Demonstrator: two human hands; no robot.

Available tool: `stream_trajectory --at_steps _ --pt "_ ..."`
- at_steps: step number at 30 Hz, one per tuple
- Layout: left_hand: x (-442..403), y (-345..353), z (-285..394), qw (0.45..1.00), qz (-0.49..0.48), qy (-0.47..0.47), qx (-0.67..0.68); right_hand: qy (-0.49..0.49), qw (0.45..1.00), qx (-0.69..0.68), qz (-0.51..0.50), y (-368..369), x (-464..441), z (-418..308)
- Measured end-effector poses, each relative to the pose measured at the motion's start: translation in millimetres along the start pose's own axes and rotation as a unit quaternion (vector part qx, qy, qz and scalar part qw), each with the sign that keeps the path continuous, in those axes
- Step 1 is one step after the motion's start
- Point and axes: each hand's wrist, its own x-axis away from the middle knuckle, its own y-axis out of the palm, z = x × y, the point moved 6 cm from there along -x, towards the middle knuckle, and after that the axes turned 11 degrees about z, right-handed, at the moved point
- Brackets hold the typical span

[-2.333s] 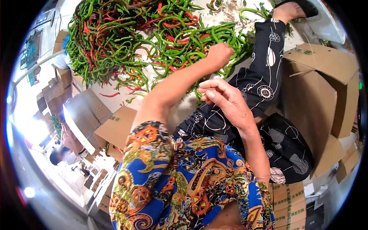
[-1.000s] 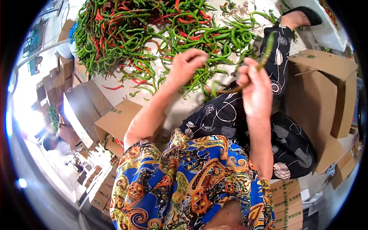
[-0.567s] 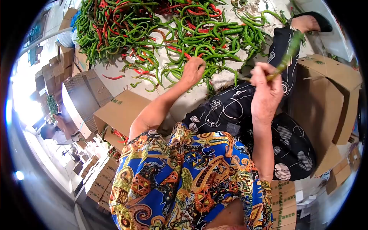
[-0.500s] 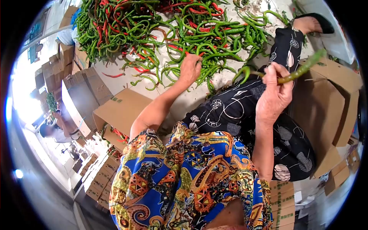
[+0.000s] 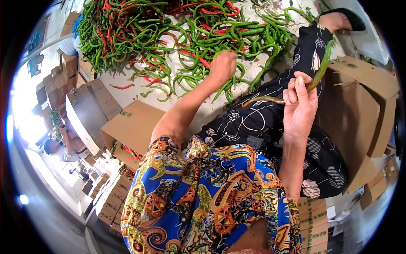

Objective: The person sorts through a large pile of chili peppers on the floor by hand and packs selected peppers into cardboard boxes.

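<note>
In my right hand [image 5: 301, 101] is a long curved chili pepper [image 5: 324, 65], pinched between thumb and fingers. It is green at the upper end and brownish toward its thin reddish tip, which extends left over my patterned trousers. My left hand [image 5: 223, 67] reaches into loose green chili peppers [image 5: 260, 36] spread on the floor. Its fingers are curled down among them, and their tips are hidden, so what they grip cannot be made out. Red chili peppers [image 5: 218, 31] lie mixed with the green ones.
A taller heap of chili peppers [image 5: 122, 31] rises at the upper left. An open cardboard box [image 5: 347, 114] stands at my right, another box [image 5: 133, 122] at my left. Stacked cartons [image 5: 112, 199] and a person [image 5: 67, 146] holding green stalks are farther left.
My left hand has moved right and slightly up across the peppers, its fingers more curled. The pepper in my right hand has turned more upright, its thin tip now reaching left.
</note>
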Motion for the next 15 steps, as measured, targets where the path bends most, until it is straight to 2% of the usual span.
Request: stream_trajectory --at_steps 2,5,12,13,14,15 --pt "-21 10 5 1.0 0.017 0.003 0.0 0.011 1.0 -0.02 -0.004 2 -1 4" --pt "-38 44 -2 0.993 -0.067 -0.025 -0.097 0.026 0.999 -0.021 -0.007 9 1 8" --pt "-44 77 -16 0.975 -0.149 -0.065 -0.152 0.035 0.999 -0.022 -0.015 8 2 8" --pt "-46 81 -25 0.959 -0.212 -0.137 -0.131 0.037 0.999 -0.021 -0.016 9 1 9" --pt "-45 90 -39 0.95 -0.231 -0.173 -0.122 0.039 0.999 -0.019 -0.018 10 1 9" --pt "-41 93 -42 0.944 -0.257 -0.158 -0.131 0.037 0.999 -0.017 -0.023 10 1 9"
